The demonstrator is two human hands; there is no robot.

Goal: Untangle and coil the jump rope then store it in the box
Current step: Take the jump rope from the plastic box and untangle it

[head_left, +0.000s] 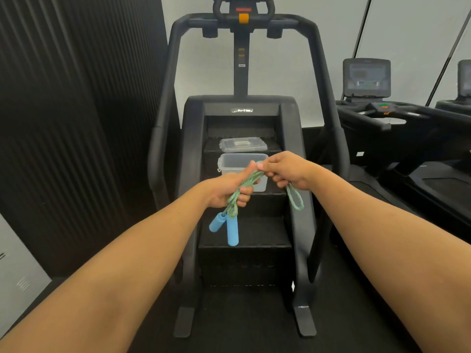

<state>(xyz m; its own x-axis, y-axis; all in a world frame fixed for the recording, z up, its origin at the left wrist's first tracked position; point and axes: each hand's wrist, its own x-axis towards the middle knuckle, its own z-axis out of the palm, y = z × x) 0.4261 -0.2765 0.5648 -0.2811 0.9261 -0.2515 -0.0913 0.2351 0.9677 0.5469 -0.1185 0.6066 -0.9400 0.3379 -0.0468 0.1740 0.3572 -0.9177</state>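
A green braided jump rope (246, 181) with two blue handles (232, 230) is held in front of me. My left hand (228, 191) grips the gathered strands, and the handles dangle below it. My right hand (286, 169) pinches the strands at their upper end, and a short loop (295, 198) hangs beneath it. Behind my hands, an open clear plastic box (229, 163) stands on a step of the stair machine. Its clear lid (243, 144) lies on the step above.
The black stair-climber machine (244, 105) fills the middle, with side rails (163, 128) on both sides of the steps. Treadmills (397, 118) stand to the right. A dark ribbed wall (63, 110) is on the left. The floor is black matting.
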